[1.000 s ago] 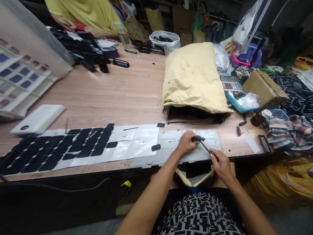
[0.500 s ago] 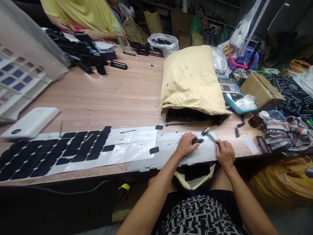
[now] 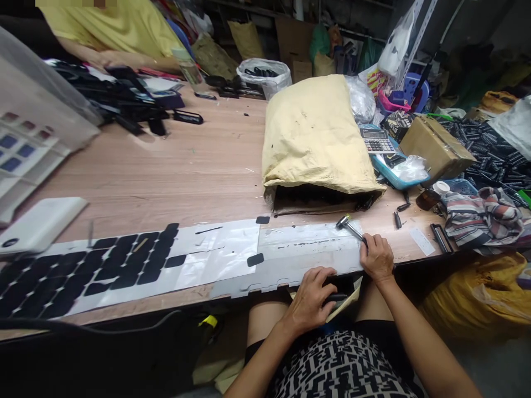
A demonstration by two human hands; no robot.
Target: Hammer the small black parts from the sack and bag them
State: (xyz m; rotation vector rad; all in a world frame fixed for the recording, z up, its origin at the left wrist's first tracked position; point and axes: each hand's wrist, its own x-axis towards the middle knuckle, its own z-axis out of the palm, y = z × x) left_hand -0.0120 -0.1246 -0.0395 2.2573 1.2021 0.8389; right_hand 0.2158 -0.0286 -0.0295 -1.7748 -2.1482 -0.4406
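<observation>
My left hand [image 3: 311,298] is low over an open pale bag [image 3: 353,296] in my lap, below the table edge. Between its curled fingers and thumb sits a small black plastic piece [image 3: 337,297], partly hidden by the hand. My right hand [image 3: 377,257] is closed around the handle of a small hammer [image 3: 350,225]. The hammer's metal head rests over the grey-white board [image 3: 290,260] at the table's front edge.
A large yellow sack [image 3: 311,132] lies open towards me behind the board. Black pads on a white sheet [image 3: 207,249] spread to the left. Right of the sack are a calculator [image 3: 375,141], a cardboard box [image 3: 435,146] and a striped cloth [image 3: 481,218]. Another person [image 3: 116,33] sits across the table.
My left hand has moved from the board down and towards me, over the bag, with the black piece. My right hand stays by the board with the hammer. The camera view has shifted slightly.
</observation>
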